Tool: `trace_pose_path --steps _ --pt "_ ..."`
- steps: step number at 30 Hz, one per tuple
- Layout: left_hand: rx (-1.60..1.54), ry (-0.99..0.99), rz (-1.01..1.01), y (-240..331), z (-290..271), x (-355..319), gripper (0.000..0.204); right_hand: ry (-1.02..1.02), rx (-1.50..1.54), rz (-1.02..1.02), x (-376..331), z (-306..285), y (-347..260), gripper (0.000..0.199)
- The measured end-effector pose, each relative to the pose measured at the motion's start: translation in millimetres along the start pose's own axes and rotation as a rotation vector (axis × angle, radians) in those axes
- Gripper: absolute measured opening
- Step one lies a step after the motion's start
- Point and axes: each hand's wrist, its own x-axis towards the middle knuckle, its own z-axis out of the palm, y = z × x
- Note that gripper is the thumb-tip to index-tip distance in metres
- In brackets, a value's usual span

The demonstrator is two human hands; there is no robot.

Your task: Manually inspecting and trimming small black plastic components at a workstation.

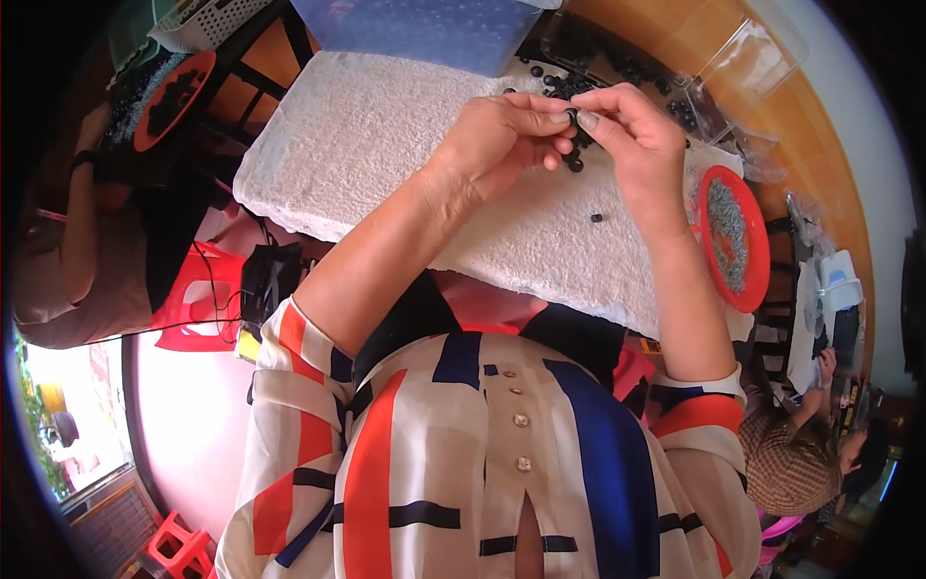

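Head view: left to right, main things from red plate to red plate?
Left-side red plate with dark pieces, left hand, small black part, right hand, right-side red plate with grey pieces.

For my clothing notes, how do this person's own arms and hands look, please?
The left hand and right hand wear no gloves. The loose cream sleeves, patterned with orange-red, navy and black blocks, leave the forearms bare.

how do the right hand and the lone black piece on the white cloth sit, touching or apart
Apart: the head view shows the small black piece lying on the white cloth, with bare cloth between it and the right hand.
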Motion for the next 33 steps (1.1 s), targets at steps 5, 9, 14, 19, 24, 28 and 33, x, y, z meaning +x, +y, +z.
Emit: trace_pose_path --steps 5,9,14,19,24,28,33 --pt "-0.109 -0.051 0.074 -4 -5 2 0.016 0.013 -0.132 -0.149 -2 5 -7 0.014" --pt "-0.146 -0.059 0.048 -6 -7 5 0.017 0.117 -0.135 -0.200 -8 11 -1 0.015" --pt "-0.028 -0.140 0.088 -4 -12 11 0.018 0.087 -0.278 -0.312 -4 6 6 0.018" --pt "-0.058 -0.116 0.108 -5 -18 12 0.014 0.012 -0.247 -0.202 -15 -13 5 0.015" --pt "-0.087 -0.107 0.100 -2 -12 10 0.014 -0.218 -0.505 -0.162 -53 -46 15 0.017" --pt "-0.100 -0.114 0.084 -3 -16 10 0.013 -0.257 -0.506 -0.195 -65 -42 11 0.019" --pt "-0.065 -0.109 0.062 -2 -14 10 0.015 -0.348 -0.588 -0.285 -65 -40 18 0.020"
